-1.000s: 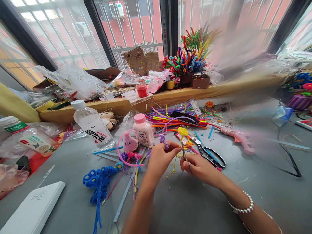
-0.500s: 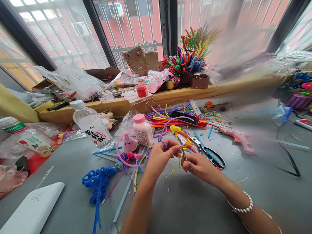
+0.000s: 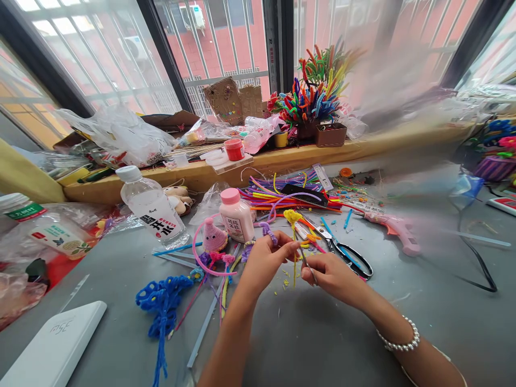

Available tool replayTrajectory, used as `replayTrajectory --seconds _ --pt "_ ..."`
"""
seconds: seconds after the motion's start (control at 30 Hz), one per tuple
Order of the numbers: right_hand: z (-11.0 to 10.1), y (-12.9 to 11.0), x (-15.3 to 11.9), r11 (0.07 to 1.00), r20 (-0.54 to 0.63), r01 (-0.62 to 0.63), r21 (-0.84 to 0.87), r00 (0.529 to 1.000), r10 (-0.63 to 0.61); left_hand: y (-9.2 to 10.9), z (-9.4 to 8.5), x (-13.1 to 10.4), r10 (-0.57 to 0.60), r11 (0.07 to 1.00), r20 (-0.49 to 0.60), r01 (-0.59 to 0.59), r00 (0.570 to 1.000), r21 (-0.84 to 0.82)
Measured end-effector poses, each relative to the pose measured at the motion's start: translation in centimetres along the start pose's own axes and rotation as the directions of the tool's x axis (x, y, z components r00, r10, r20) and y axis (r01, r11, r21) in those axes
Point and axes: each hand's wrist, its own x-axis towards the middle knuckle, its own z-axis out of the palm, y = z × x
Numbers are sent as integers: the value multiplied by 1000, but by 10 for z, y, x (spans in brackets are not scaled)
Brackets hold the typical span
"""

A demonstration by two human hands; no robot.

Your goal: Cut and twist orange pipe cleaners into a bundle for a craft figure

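Between the fingertips of my left hand (image 3: 268, 260) is the stem of a small yellow pipe-cleaner flower (image 3: 292, 216), its head upright above the fingers and the stem hanging below. My right hand (image 3: 328, 273) is closed on a small metal tool (image 3: 307, 262), whose tip is close to the yellow stem; its exact kind is hard to make out. Large black-handled scissors (image 3: 338, 247) lie just beyond my right hand. Tiny yellow bits (image 3: 285, 281) are scattered on the grey table (image 3: 306, 344) below the stem.
Left of my hands are a blue pipe-cleaner piece (image 3: 161, 306), a pink-capped bottle (image 3: 237, 217), a pink cone figure (image 3: 213, 236) and a water bottle (image 3: 155, 209). Behind lie coloured pipe cleaners (image 3: 278, 193); a pink glue gun (image 3: 393, 228) is at right.
The yellow flower has turned and shifted slightly in my left fingers. Both hands have stayed nearly in place.
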Motion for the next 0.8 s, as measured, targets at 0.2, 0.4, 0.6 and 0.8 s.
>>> replayTrajectory --seconds 0.2,0.4,0.6,0.8 --pt "1 -3 1 1000 -30 -11 -25 999 11 -1 -1 -1 10 1000 18 -10 1000 12" --pt "3 -5 0 1000 -71 -3 -4 997 2 -1 0 -1 39 998 48 -41 998 57" --pt "3 -4 0 998 -96 -6 68 995 13 -1 1 -1 97 989 68 -103 993 103" --pt "5 -4 0 995 -108 -5 103 994 16 -1 2 -1 115 988 59 -121 992 94"
